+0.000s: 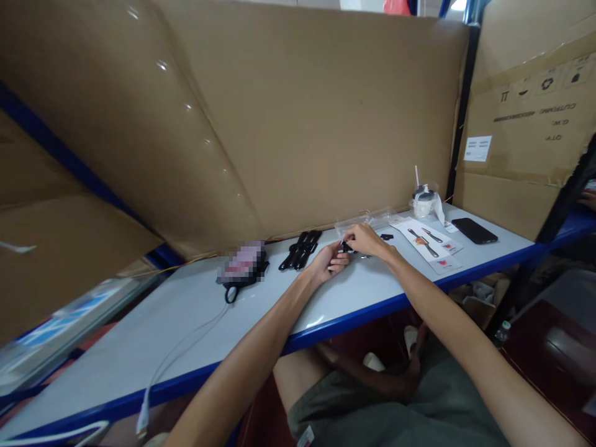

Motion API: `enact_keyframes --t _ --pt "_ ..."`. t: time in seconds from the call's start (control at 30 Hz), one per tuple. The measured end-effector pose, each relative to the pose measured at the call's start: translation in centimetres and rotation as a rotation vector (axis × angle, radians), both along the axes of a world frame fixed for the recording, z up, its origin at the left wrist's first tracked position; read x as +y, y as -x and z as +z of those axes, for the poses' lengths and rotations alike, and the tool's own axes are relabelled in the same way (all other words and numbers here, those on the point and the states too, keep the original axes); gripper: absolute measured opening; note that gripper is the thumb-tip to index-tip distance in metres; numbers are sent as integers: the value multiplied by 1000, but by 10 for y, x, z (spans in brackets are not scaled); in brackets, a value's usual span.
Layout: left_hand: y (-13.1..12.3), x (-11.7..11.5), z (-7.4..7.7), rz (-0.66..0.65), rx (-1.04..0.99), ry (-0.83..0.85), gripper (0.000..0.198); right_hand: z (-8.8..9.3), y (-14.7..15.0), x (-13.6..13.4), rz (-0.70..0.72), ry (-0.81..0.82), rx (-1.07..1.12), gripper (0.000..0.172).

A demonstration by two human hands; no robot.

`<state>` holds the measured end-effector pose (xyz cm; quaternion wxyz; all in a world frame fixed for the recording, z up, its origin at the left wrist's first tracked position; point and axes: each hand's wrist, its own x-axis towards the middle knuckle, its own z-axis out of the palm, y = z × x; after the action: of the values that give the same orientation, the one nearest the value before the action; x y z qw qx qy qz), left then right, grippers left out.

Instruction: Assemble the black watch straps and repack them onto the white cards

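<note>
My left hand (328, 260) and my right hand (365, 240) meet over the white shelf table (186, 316), fingers closed together on a small black part (345, 248). What exactly the part is I cannot make out. Just left of my hands lies a row of black strap-like pieces (300, 249). A clear plastic bag (367, 218) lies behind my right hand, and another small black piece (386, 236) rests to its right.
Printed sheets with product pictures (426, 242), a black phone (474, 230) and a lidded cup with a straw (423, 200) sit at the right. A dark pouch (242, 268) with a white cable (186, 351) lies at the left. Cardboard panels (279, 124) wall the back.
</note>
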<state>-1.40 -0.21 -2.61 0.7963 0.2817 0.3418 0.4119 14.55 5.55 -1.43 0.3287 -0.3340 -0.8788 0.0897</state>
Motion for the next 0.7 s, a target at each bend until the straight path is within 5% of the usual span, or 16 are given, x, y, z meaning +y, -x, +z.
enact_keyframes --t 0.23,0.7 --pt "5 2 -4 -47 -27 -18 13 3 -1 -1 20 19 -27 19" --pt "0 2 -9 -9 122 -66 19 2 4 -5 -41 34 -47 28"
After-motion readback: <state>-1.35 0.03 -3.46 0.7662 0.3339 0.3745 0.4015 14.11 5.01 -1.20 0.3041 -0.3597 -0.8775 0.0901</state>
